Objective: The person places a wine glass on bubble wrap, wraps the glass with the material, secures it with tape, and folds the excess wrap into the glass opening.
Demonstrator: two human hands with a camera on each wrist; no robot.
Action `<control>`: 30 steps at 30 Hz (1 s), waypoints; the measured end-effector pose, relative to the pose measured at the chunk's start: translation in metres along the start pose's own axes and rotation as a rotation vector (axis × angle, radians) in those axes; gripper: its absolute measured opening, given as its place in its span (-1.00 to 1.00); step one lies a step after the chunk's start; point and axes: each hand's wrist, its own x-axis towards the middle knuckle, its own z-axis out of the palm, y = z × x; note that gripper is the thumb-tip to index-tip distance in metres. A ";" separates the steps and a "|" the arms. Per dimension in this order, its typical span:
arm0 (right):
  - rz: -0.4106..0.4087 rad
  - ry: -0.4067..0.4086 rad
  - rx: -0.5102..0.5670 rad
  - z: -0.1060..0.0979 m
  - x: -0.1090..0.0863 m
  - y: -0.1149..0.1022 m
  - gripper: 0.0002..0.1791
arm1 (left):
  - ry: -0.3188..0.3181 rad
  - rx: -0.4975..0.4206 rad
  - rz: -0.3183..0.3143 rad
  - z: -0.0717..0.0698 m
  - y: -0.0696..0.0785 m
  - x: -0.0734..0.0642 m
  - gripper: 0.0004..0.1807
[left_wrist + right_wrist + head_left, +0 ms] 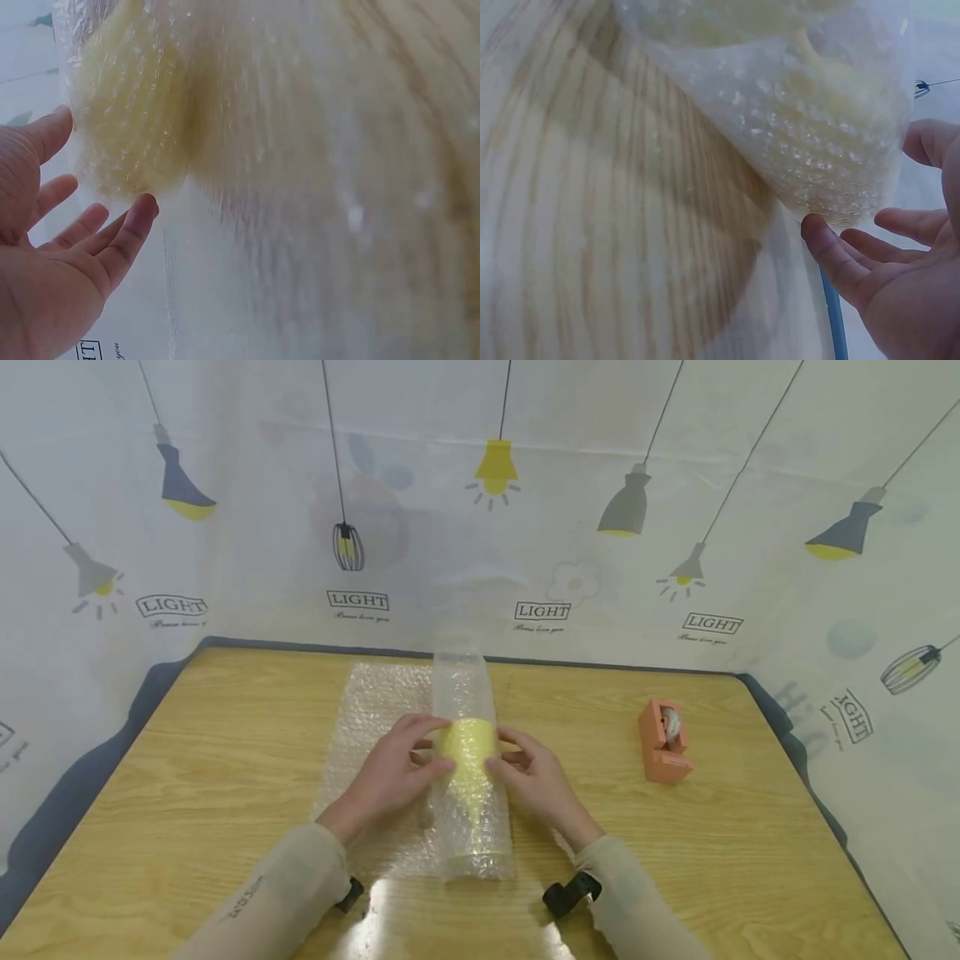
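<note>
A yellow goblet (470, 745) lies lengthwise on the table inside a clear roll of bubble wrap (480, 852), its bowl away from me and its stem and foot toward me. My left hand (396, 766) holds the roll at the bowl's left side, thumb and fingertips curved against the plastic. From the right, my right hand (542, 777) holds the same part in mirrored fashion. Both wrist views show fingertips right at the wrap around the yellow bowl (131, 112). The flat part of the bubble wrap (367, 710) spreads out leftward under my left hand.
An orange tape dispenser (665, 743) with a roll of tape stands at the right on the wooden table (750, 843). The far end of the wrap (459, 664) reaches the table's back edge. Behind is a white cloth backdrop (435, 552) printed with lamps.
</note>
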 end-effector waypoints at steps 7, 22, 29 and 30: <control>-0.022 0.001 -0.051 -0.010 -0.001 -0.001 -0.42 | -0.030 -0.037 -0.046 0.006 0.004 0.001 -0.34; -0.167 0.034 -0.116 -0.021 -0.003 -0.002 -0.48 | -0.063 -0.005 -0.059 0.009 0.006 0.003 -0.34; -0.198 0.010 -0.095 -0.022 -0.002 -0.002 -0.42 | -0.088 0.024 -0.058 0.005 0.003 0.002 -0.35; -0.196 0.008 -0.093 -0.022 -0.002 -0.003 -0.40 | -0.085 0.031 -0.053 0.005 0.002 0.002 -0.35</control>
